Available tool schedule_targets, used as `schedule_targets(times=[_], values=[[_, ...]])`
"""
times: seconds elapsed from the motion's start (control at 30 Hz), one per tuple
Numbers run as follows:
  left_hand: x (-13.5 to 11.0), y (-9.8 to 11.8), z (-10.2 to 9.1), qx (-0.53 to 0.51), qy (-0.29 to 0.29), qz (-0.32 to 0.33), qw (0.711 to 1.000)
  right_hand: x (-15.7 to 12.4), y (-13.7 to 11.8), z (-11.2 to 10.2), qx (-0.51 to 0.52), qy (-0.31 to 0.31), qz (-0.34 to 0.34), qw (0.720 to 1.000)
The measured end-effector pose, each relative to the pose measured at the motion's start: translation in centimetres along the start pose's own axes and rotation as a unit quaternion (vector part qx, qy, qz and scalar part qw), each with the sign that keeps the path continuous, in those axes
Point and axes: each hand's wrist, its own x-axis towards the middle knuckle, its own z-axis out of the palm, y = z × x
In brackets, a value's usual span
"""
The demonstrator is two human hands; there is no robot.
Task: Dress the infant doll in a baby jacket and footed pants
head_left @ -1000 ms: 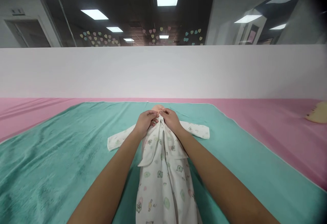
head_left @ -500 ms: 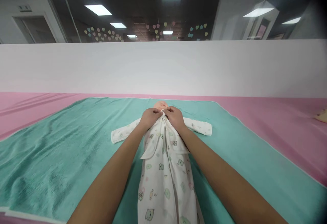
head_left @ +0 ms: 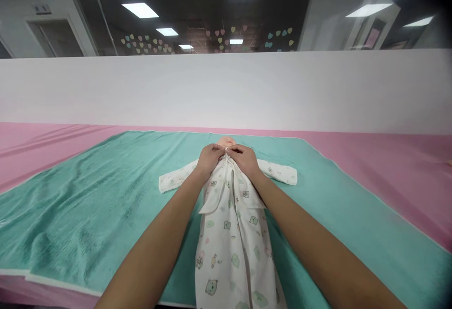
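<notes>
A baby doll (head_left: 227, 141) lies on its back on a teal towel (head_left: 88, 205), dressed in a white romper (head_left: 233, 238) printed with small animals. Its sleeves spread out to either side. My left hand (head_left: 209, 157) and my right hand (head_left: 244, 159) meet at the romper's collar just below the doll's chin. Both hands are closed, pinching the two edges of the neckline together. The hands hide most of the doll's face and the fastening between the fingers. Lower down, the romper's front flaps lie partly apart.
The towel covers a pink sheet (head_left: 388, 168) on a wide surface. A low white wall (head_left: 226, 92) runs behind it, with a glass pane and heart stickers (head_left: 148, 45) above. The towel's near-left edge (head_left: 52, 283) hangs close to me.
The view has tilted down and shifted slightly, so the doll sits a little right and higher. Both hands stay pinched at the collar, their fingers drawn a bit closer together.
</notes>
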Motion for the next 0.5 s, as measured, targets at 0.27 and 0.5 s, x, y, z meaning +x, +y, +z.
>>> schedule_targets(times=[0.27, 0.5], values=[[-0.23, -0.24, -0.57, -0.035, -0.038, -0.014, 0.999, -0.20, -0.21, -0.33, -0.116, -0.091, -0.143, 0.979], [0.28, -0.72, -0.78, -0.008, -0.063, 0.016, 0.998, -0.87, -0.30, -0.60, -0.125, -0.078, -0.181, 0.972]])
